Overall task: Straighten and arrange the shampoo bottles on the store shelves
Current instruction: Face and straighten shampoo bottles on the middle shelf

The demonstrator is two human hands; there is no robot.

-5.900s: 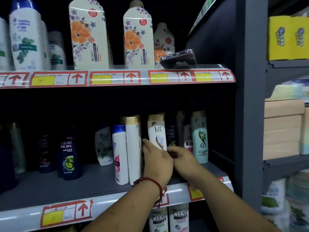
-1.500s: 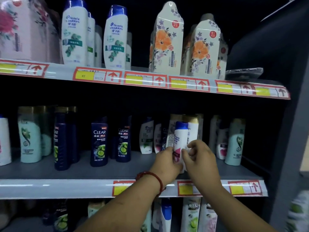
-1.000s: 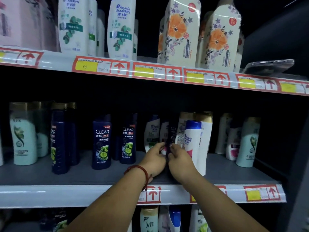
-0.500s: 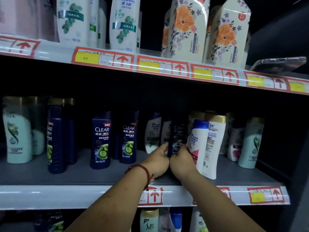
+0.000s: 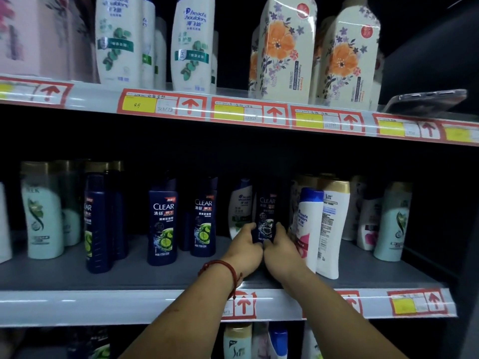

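Note:
A dark Clear shampoo bottle (image 5: 267, 216) stands upright on the middle shelf (image 5: 77, 275), and both hands hold its lower part. My left hand (image 5: 245, 248), with a red cord on the wrist, grips its left side. My right hand (image 5: 281, 248) grips its right side. Right beside it stand a white blue-capped bottle (image 5: 307, 224) and a white gold-capped bottle (image 5: 334, 226). Two dark blue Clear bottles (image 5: 162, 221) (image 5: 204, 218) stand to the left, and a white bottle (image 5: 239, 206) stands behind my left hand.
More bottles line the middle shelf at both ends, pale green ones (image 5: 41, 213) (image 5: 394, 221) among them. The upper shelf carries tall white bottles (image 5: 193, 42), floral packs (image 5: 282, 47) and a phone (image 5: 427, 101) lying at its right end. A lower shelf holds further bottles (image 5: 237, 342).
Both hands left the white blue-capped bottle, moved left and took hold of the dark Clear bottle, which now stands slightly further forward. The view has drifted closer and to the left.

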